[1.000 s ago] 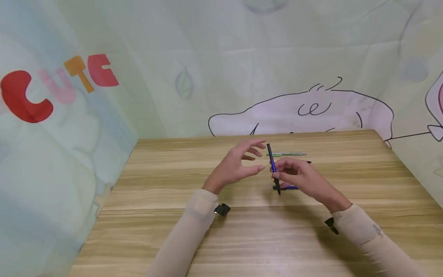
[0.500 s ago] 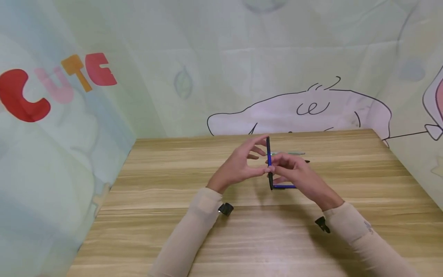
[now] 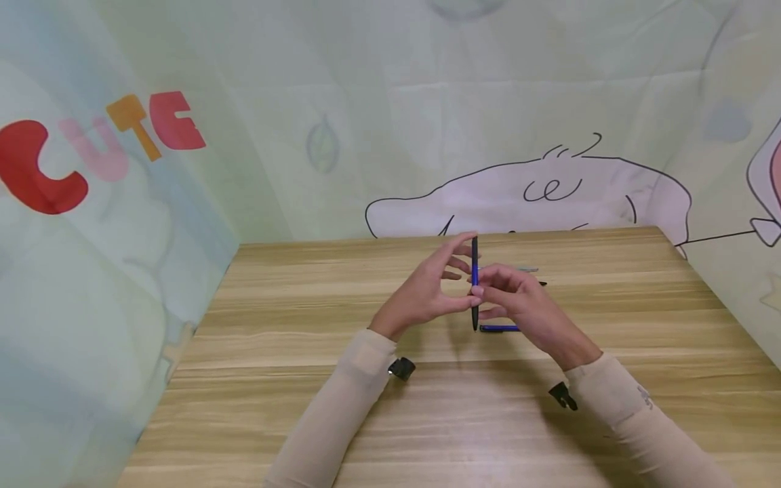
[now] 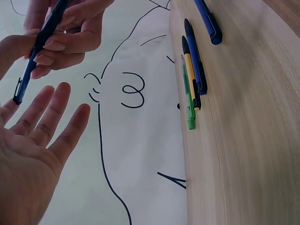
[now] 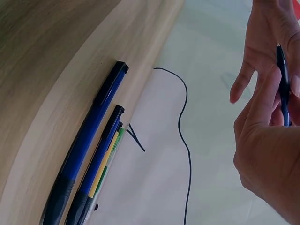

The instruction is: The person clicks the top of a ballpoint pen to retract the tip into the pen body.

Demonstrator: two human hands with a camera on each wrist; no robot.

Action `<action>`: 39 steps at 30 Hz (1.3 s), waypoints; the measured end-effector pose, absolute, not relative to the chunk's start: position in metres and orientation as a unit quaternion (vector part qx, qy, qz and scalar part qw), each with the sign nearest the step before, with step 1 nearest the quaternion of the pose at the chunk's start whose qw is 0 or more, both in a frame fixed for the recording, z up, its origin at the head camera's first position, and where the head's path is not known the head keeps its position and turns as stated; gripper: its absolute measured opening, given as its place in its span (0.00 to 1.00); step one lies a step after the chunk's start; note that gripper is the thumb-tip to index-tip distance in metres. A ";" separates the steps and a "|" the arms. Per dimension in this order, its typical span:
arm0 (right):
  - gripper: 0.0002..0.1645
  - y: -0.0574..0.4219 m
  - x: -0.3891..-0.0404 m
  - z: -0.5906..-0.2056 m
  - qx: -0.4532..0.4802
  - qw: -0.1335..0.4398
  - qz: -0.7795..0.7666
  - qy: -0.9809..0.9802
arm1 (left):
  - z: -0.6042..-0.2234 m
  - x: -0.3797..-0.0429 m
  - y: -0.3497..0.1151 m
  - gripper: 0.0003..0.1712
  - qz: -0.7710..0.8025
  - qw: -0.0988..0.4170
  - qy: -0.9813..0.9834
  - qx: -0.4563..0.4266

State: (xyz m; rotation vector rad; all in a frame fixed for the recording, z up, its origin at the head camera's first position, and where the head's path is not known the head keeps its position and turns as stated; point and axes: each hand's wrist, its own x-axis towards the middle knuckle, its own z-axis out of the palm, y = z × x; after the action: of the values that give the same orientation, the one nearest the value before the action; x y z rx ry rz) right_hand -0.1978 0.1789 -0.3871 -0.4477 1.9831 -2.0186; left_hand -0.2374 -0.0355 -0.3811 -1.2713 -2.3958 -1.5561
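Head view showed a slim, blue-black pen above the wood-grained bench, right fingers pinching it, left fingers spread wide, touching it.

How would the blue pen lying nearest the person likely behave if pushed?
The blue pen would probably roll at first, since its barrel looks round, though the dark clip along one end might stop it. It likely feels stiff: the slim barrel lies straight.

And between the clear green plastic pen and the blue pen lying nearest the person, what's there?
Left wrist view shows a yellow-black pen and another blue-black pen between them.
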 end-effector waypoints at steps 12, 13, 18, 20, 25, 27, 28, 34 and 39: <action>0.09 0.177 -0.197 -0.388 -0.141 0.142 -0.697 0.688 | -0.384 -0.237 -0.035 0.56 -0.504 0.001 -0.764 -0.403; 0.09 0.177 -0.197 -0.388 -0.142 0.142 -0.697 0.688 | -0.384 -0.237 -0.036 0.56 -0.503 0.001 -0.764 -0.403; 0.09 0.177 -0.197 -0.388 -0.143 0.142 -0.702 0.683 | -0.384 -0.236 -0.036 0.56 -0.504 -0.003 -0.764 -0.403; 0.09 0.177 -0.197 -0.388 -0.142 0.142 -0.703 0.682 | -0.383 -0.236 -0.036 0.56 -0.505 -0.005 -0.763 -0.403; 0.09 0.177 -0.198 -0.388 -0.144 0.142 -0.707 0.677 | -0.382 -0.236 -0.036 0.56 -0.500 -0.004 -0.766 -0.403; 0.08 0.178 -0.198 -0.388 -0.146 0.145 -0.709 0.675 | -0.381 -0.236 -0.036 0.57 -0.499 -0.005 -0.768 -0.401; 0.08 0.178 -0.198 -0.388 -0.146 0.147 -0.709 0.674 | -0.381 -0.236 -0.036 0.57 -0.498 -0.006 -0.769 -0.401; 0.11 0.181 -0.198 -0.387 -0.149 0.161 -0.692 0.687 | -0.379 -0.236 -0.038 0.59 -0.492 -0.007 -0.773 -0.401; 0.15 0.185 -0.198 -0.387 -0.151 0.163 -0.663 0.715 | -0.381 -0.238 -0.043 0.59 -0.482 -0.001 -0.777 -0.405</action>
State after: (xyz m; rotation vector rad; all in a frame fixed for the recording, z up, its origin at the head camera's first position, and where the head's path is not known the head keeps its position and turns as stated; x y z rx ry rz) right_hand -0.1975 0.1853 -0.3866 -0.4313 2.0410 -1.8901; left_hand -0.2377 -0.0430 -0.3806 -1.2718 -2.4431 -1.5161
